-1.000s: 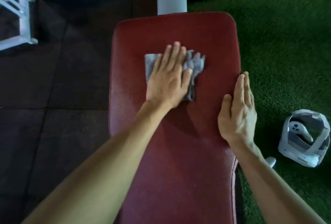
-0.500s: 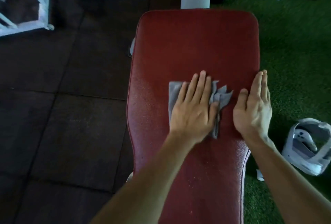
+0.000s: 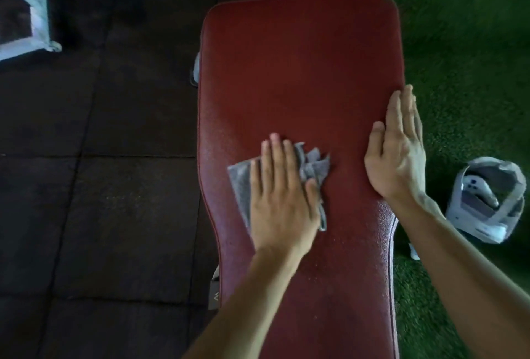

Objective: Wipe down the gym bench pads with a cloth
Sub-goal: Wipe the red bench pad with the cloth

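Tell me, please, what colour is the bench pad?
Dark red bench pad, clearest in the head view.

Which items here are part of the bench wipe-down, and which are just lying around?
In use:
red bench pad
grey cloth
left hand pressing the cloth
right hand flat on the pad edge

Lying about:
white headset on the green turf
white frame

Middle of the grey cloth (image 3: 242, 186) hidden under the left hand (image 3: 282, 201), white frame (image 3: 25, 11) cut off at left edge, white headset (image 3: 487, 201) blurred
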### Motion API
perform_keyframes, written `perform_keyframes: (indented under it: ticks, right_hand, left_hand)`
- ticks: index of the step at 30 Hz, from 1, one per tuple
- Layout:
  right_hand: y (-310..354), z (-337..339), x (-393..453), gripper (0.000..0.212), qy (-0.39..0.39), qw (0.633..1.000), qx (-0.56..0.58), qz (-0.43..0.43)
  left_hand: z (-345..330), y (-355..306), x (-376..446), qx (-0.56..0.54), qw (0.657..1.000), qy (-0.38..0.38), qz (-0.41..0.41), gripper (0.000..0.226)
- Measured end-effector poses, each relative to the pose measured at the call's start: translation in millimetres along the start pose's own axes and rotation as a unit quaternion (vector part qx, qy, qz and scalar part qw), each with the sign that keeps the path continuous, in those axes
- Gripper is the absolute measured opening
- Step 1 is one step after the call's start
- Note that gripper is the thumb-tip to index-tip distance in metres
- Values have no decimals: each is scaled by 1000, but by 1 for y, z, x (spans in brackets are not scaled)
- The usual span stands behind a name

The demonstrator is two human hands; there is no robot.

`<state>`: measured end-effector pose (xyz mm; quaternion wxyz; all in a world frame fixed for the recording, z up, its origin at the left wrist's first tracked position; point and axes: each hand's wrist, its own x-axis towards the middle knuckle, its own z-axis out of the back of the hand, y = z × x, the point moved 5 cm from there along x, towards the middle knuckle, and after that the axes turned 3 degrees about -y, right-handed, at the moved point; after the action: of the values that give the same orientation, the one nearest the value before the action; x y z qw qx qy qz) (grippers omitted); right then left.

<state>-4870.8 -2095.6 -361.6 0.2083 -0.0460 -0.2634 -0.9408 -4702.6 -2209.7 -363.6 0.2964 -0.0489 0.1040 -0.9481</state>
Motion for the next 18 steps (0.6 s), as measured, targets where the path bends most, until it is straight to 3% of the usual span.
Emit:
perform_keyframes:
  ticks: [4,6,10,14,16,18]
  right_hand:
    - [-5,5,-13,48,-13,996,32,80]
    - [-9,5,-16,47,-18,995,41,88]
    - [-8,4,-16,48,-18,996,48,74]
    - [-9,3,-19,48,-18,995,58,73]
    - [-9,3,-19,48,-8,995,73,70]
    - [-12,5,-20,48,12,993,92,69]
  left_hand:
    - [-8,-31,52,-24,988,16,-153,65]
    - [-6,-22,85,-20,984,8,-175,64]
    - [0,14,97,-3,997,-28,-73,66]
    - [0,13,22,3,998,-40,55,65]
    - [-7,-17,-19,-1,997,-21,76,66]
    - [-15,-50,-33,-10,999,-5,47,67]
